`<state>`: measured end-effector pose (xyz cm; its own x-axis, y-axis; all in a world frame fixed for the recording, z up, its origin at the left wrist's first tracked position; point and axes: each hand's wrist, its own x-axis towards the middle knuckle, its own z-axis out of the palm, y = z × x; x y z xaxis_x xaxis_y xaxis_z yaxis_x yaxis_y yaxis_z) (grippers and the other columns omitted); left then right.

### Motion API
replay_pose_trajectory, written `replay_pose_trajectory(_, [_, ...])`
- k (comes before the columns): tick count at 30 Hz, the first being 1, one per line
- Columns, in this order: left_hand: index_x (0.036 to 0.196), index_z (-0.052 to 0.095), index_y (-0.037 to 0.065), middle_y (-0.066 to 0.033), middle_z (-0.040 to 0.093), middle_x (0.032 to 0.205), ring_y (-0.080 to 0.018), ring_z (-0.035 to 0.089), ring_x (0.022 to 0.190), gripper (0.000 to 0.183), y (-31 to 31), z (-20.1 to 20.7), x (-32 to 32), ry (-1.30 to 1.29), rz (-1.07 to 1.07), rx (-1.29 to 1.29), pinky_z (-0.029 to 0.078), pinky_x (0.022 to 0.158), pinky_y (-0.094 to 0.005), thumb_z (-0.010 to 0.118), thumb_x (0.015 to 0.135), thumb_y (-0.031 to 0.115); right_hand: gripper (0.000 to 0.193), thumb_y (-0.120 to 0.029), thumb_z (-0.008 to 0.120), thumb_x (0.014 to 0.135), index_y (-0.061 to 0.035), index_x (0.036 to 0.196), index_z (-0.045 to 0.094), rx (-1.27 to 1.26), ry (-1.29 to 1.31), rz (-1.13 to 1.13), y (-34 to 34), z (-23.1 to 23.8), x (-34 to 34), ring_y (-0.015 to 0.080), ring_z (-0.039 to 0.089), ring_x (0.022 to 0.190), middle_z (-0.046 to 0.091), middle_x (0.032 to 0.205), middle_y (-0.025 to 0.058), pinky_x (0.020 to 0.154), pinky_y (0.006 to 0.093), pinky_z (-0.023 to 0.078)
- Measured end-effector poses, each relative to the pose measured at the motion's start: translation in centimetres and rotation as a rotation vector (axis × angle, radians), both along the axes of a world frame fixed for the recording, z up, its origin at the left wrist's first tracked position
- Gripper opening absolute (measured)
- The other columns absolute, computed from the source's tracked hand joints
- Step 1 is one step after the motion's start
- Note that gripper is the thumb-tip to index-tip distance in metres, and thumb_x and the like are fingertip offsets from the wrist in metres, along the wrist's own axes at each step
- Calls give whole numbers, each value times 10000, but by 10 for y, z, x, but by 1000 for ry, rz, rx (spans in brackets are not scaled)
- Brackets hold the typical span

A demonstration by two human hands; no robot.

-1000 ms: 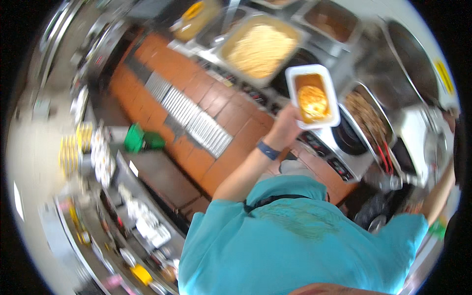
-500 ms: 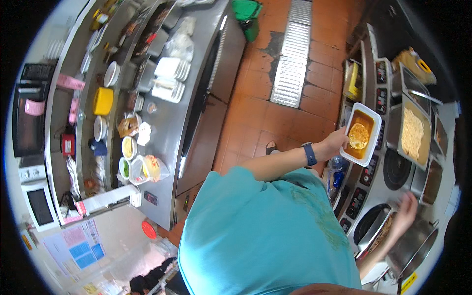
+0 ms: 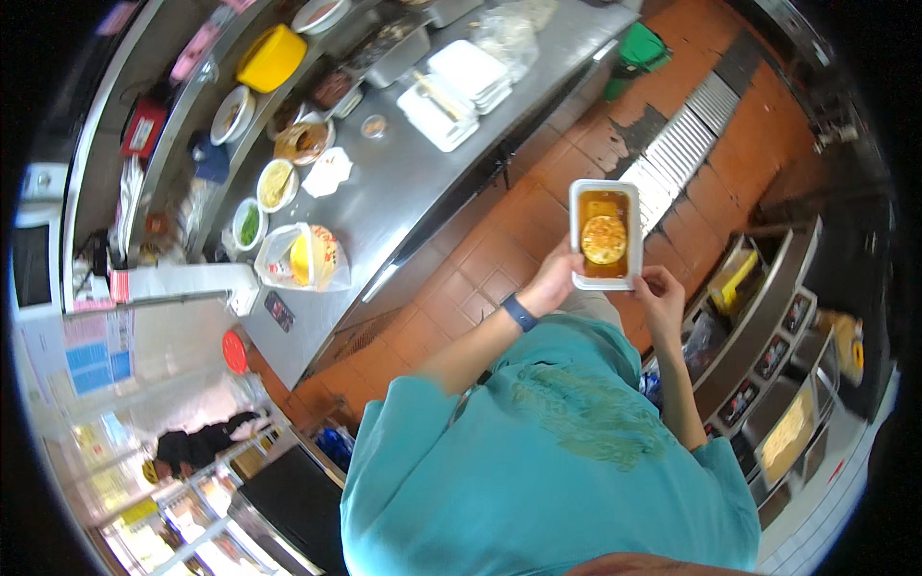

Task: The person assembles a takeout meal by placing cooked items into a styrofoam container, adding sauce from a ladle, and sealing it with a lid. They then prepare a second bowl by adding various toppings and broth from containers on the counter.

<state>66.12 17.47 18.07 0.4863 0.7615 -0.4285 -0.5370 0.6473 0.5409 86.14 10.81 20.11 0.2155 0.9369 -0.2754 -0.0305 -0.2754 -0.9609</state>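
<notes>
Nearby, steel counter (image 3: 384,182), green bin (image 3: 643,48), left hand (image 3: 557,276) gripping white tray (image 3: 576,223), right hand (image 3: 661,295) pinching its corner

Middle aisle: open air over the tiled floor (image 3: 519,230), left of the white tray (image 3: 607,284) across to the counter; a hand could pass there.
Tray's far side: also open, above the drain grate (image 3: 687,154).
Tray's near side: tight. Left hand (image 3: 557,276) grips its left edge, right hand (image 3: 663,296) sits at the near right corner, torso close behind.
Left counter (image 3: 394,192): bare patch mid-length; foam containers (image 3: 437,117) block farther along, a plastic bag (image 3: 331,269) the near end, bowls the back.
Right cooking counter (image 3: 768,322): right forearm crosses the approach to its near part.
Far: green bin (image 3: 639,53) beside the counter end.
</notes>
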Motion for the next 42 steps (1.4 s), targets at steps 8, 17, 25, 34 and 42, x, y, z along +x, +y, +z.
replay_pose_trajectory(8, [1500, 364, 112, -110, 395, 1507, -280, 455, 1322, 654, 10, -45, -159, 327, 605, -187, 424, 1052, -504, 541, 973, 457, 64, 50, 637, 902, 66, 964, 631, -86, 129, 494, 169, -72, -141, 180, 708, 749, 695, 890, 122, 642, 285, 614])
replay_pose_trajectory(17, [1100, 630, 30, -118, 706, 978, -256, 704, 890, 321, -137, -151, -226, 697, 1158, -582, 596, 739, -393, 628, 968, 322, 56, 17, 654, 894, 49, 940, 650, -15, -53, 926, 276, -192, -309, 173, 719, 696, 710, 830, 97, 597, 272, 582])
replay_pose_trajectory(25, [933, 645, -1, -102, 685, 829, -218, 653, 716, 241, -167, -228, -212, 874, 1010, -788, 522, 611, -334, 647, 927, 240, 144, -110, 682, 870, 27, 904, 709, -68, -197, 963, 293, -190, -364, 209, 747, 680, 737, 791, 134, 638, 311, 586])
replay_pose_trajectory(34, [938, 640, -9, -110, 680, 834, -231, 649, 730, 258, -117, -262, -268, 934, 735, -647, 519, 636, -352, 641, 931, 249, 128, -161, 644, 842, -99, 936, 705, 305, -726, 1102, 374, -64, -386, 287, 696, 787, 719, 842, 121, 743, 409, 551])
replay_pose_trajectory(42, [943, 636, -16, -117, 676, 839, -242, 644, 742, 273, -86, -257, -265, 962, 738, -662, 516, 658, -368, 635, 934, 257, 169, -140, 615, 868, -90, 1003, 704, 1561, -1124, 188, 748, 254, -398, 328, 627, 942, 663, 910, 113, 802, 450, 539])
